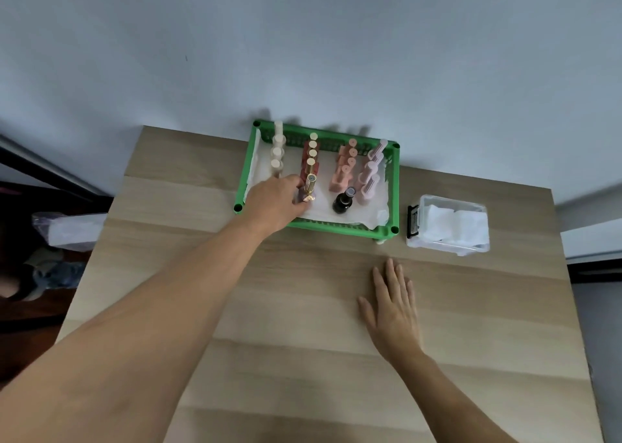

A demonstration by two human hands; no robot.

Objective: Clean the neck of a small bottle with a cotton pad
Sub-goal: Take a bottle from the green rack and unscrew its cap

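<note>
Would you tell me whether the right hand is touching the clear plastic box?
Apart. The head view shows the right hand flat on the table, with bare wood between it and the clear plastic box.

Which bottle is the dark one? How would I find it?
Look in the green basket at the back of the wooden table. In its front row, right of the left hand, stands the dark bottle. It is the only near-black one; its neighbours are pink, red and cream.
</note>
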